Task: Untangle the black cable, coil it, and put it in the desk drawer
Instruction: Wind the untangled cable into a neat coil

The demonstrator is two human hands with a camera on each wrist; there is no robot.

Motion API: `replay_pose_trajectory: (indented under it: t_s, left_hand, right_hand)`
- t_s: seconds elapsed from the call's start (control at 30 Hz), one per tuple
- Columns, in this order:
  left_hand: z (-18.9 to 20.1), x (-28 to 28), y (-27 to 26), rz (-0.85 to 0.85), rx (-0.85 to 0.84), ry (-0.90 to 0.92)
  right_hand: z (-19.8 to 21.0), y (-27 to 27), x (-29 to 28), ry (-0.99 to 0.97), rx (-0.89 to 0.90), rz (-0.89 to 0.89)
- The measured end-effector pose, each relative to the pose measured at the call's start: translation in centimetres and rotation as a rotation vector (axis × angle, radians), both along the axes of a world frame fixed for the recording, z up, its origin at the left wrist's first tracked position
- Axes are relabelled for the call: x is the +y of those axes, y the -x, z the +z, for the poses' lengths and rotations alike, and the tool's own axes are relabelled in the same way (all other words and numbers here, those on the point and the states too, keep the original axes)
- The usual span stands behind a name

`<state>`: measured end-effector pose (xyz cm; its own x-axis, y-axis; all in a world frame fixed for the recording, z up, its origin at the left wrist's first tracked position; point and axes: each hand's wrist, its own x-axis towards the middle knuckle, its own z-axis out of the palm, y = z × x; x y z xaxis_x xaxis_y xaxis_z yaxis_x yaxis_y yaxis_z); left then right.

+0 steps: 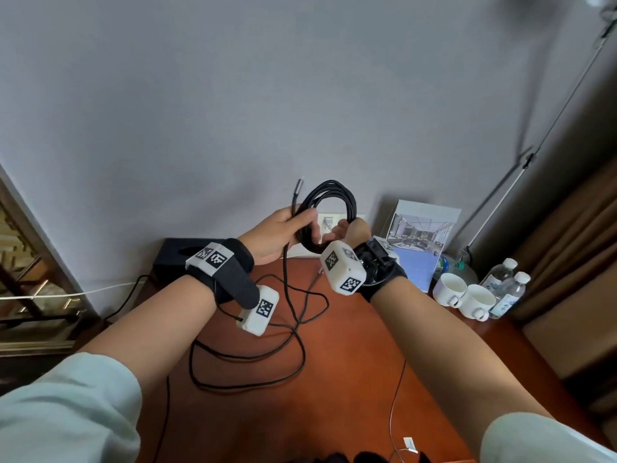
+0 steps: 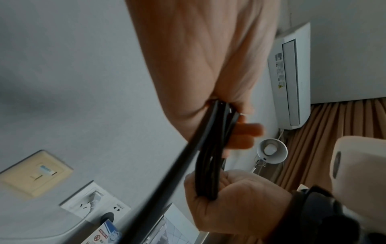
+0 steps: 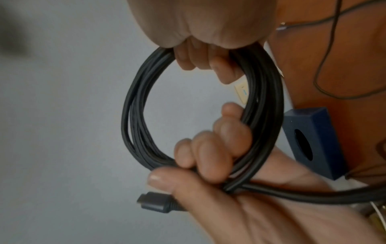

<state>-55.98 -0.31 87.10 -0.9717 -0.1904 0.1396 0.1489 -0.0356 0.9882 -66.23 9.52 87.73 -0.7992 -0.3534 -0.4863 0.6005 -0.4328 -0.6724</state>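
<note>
Black round rubber cable [image 1: 329, 195] half-coiled | left hand [image 1: 278, 233], right hand [image 1: 350, 232] both grip loops | risk: trailing slack snags, loops spill.

Hotel room. Evidence: reddish-brown wooden desk [image 1: 350, 362]; at its right rear, two white ceramic cups [image 1: 464, 295], clear plastic water bottles [image 1: 504, 285], upright printed brochure [image 1: 419, 238]; brown curtains [image 1: 574, 262] beyond its right edge.
</note>
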Motion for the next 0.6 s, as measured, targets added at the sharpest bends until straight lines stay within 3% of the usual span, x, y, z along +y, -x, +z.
replay_pose_trajectory:
  t_s: [0.13,0.3,0.43,0.6]
  left_hand:
    - [0.5,0.0,0.7,0.110,-0.020,-0.049]
    - [0.8,0.2,1.1,0.265,-0.035,0.070]
    - [0.2,0.0,1.6,0.372,-0.037,0.099]
    - [-0.4,-0.7,2.0,0.485,-0.090,0.235]
  right_hand:
    - [0.2,-0.1,-0.1,-0.098,0.089,0.035]
    - [0.4,-0.1,-0.1,-0.180,0.215,0.120]
    - [0.2,0.2,-0.1,-0.171,0.227,0.154]
    - [-0.7,0.3,-0.1,-0.024,0.189,0.093]
